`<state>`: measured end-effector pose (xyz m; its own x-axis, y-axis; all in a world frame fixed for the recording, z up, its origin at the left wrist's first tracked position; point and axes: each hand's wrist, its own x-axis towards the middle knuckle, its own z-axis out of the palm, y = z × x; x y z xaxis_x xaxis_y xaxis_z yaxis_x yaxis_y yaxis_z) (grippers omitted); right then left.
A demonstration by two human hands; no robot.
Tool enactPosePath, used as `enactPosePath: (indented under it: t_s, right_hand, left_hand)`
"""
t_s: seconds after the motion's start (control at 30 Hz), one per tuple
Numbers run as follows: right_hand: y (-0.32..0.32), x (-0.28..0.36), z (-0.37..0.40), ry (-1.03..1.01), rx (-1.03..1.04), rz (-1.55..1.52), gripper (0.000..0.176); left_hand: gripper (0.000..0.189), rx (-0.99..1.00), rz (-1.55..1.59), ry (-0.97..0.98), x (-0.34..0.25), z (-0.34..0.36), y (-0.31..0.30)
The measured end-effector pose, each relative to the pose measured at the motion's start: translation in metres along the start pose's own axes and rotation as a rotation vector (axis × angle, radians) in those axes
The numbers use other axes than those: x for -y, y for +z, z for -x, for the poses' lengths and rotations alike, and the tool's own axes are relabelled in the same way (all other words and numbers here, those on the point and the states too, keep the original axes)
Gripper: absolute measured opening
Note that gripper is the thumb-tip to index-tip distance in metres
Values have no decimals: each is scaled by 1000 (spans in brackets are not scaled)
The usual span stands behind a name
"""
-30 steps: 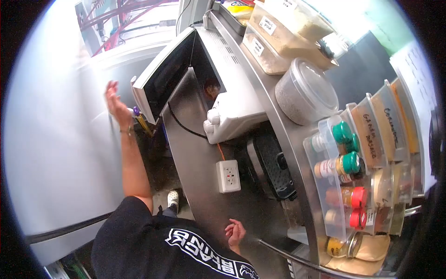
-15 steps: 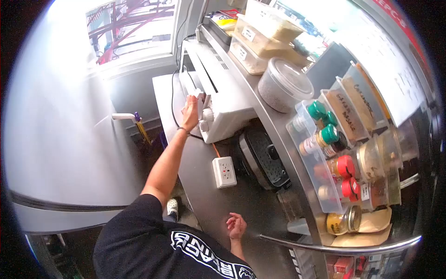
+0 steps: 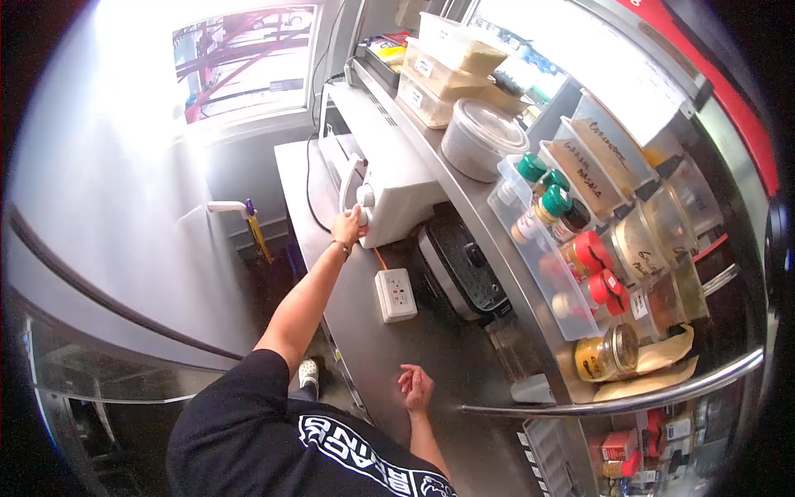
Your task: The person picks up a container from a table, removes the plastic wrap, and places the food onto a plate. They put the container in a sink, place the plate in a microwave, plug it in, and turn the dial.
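My left hand point(image 3: 348, 227) reaches to the front of a white countertop oven point(image 3: 406, 178), its fingers closed around the lower control knob point(image 3: 363, 217). Another knob point(image 3: 365, 195) sits just above the fingers, and the oven's door handle point(image 3: 351, 178) is beside it. The hand hides part of the gripped knob. Over the steel counter point(image 3: 364, 348), my right hand point(image 3: 416, 388) hovers with loosely bent fingers and holds nothing. Between the two hands, nearer the oven, lies a white outlet box point(image 3: 396, 296) with an orange cord.
A dark electric griddle point(image 3: 468, 273) stands beside the outlet box under a steel shelf point(image 3: 497, 240). Food tubs point(image 3: 484, 139) and a clear bin point(image 3: 538, 257) of spice jars line that shelf. A steel bar point(image 3: 621, 404) crosses at lower right. A black cable point(image 3: 309, 186) hangs by the oven.
My left hand has moved from the oven's door handle down to the lower knob. My right hand stays over the counter, fingers slightly shifted. The view has tilted a little.
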<state>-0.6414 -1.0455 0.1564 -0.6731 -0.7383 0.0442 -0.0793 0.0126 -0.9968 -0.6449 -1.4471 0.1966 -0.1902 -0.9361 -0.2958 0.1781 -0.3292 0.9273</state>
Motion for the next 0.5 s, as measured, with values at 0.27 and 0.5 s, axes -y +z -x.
enactPosePath:
  t_s: [0.27, 0.5]
  right_hand:
    - [-2, -4, 1, -40, 22, -60, 42]
    - [-4, -6, 0, -26, 12, -82, 42]
  left_hand:
    - [39, 46, -446, 521, -8, 21, -19]
    - [48, 181, -597, 666, -18, 23, -25]
